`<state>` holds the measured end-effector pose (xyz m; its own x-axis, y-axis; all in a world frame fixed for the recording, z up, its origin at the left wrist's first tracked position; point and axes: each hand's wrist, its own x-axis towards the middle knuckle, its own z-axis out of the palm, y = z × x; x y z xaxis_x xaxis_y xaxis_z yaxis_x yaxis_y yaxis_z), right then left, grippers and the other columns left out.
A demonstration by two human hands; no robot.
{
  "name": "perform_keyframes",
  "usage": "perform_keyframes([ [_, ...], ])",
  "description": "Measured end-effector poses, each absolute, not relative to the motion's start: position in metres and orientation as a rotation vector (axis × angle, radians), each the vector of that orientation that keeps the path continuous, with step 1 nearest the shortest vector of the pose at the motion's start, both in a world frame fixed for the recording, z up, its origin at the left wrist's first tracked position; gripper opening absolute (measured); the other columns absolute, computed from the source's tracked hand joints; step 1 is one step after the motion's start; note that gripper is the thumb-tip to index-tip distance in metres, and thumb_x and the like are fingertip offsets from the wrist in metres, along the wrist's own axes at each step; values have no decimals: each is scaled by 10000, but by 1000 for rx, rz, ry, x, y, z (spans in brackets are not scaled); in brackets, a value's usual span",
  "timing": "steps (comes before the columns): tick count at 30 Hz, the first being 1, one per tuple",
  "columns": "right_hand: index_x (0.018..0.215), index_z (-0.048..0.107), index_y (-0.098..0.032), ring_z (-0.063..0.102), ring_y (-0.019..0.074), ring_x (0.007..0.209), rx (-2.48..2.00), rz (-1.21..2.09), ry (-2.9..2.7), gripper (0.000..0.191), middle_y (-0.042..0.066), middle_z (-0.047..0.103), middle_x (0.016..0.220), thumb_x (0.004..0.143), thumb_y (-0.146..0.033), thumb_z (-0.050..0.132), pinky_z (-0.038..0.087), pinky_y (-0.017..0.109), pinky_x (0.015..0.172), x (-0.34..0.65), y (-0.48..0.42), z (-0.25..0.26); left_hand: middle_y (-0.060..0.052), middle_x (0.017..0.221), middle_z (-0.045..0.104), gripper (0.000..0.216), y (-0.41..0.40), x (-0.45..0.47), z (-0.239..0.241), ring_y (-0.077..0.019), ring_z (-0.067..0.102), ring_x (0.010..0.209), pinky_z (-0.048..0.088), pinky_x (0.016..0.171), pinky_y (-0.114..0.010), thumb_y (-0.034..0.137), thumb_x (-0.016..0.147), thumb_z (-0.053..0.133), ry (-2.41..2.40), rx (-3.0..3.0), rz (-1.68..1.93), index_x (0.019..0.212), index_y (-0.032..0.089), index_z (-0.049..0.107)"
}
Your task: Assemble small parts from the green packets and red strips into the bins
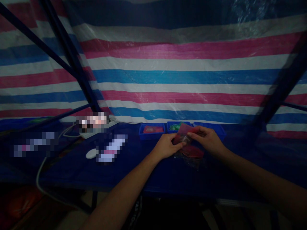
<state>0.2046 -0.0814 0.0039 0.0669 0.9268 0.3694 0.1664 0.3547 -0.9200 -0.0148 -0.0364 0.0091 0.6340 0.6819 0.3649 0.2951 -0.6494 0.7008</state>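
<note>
A thin pink, partly see-through plastic packet (184,129) is held up between my two hands above the blue table. My left hand (168,146) pinches its left edge between thumb and fingers. On the other side, my right hand (204,136) has thumb and fingertips closed at the packet's upper right. Whatever lies inside the packet is too dim to make out. Under my hands rest red packets (194,152) and crumpled clear plastic (194,162).
Behind my hands stand three blue trays: one with pink packets (153,129), one with green pieces (174,127), and a right tray (218,128) partly hidden. A white oval object (92,154), a power strip (90,132) and cables lie left. Blue metal posts (83,86) flank a striped sheet (179,76).
</note>
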Motion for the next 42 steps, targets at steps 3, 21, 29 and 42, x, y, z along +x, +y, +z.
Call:
perform_keyframes([
  [3,875,714,-196,696,204,781,-1066,813,-1389,350,58,760,861,744,-492,846,558,370,774,203,-83,5,-52,916,760,335,-37,-15,10,-186,646,755,477,709,-294,429,893,683,748,2243,842,1066,152,760],
  [21,861,716,-191,684,198,777,-1092,781,-1431,359,53,747,853,753,-514,832,558,355,764,202,-83,7,-50,886,749,332,-41,-15,17,-190,642,753,474,689,-283,418,887,683,808,2280,796,1057,145,763],
  [29,848,715,-200,688,202,772,-1081,795,-1420,382,51,751,845,735,-545,837,564,364,767,201,-84,8,-42,832,733,333,-42,-14,17,-196,634,743,468,671,-279,439,872,697,825,2281,798,998,138,765],
  [42,863,724,-211,693,203,788,-1089,810,-1417,304,49,755,869,764,-479,830,566,377,788,202,-81,5,-32,789,698,317,-37,-15,12,-155,578,672,409,612,-256,437,890,676,798,2301,791,935,132,746],
])
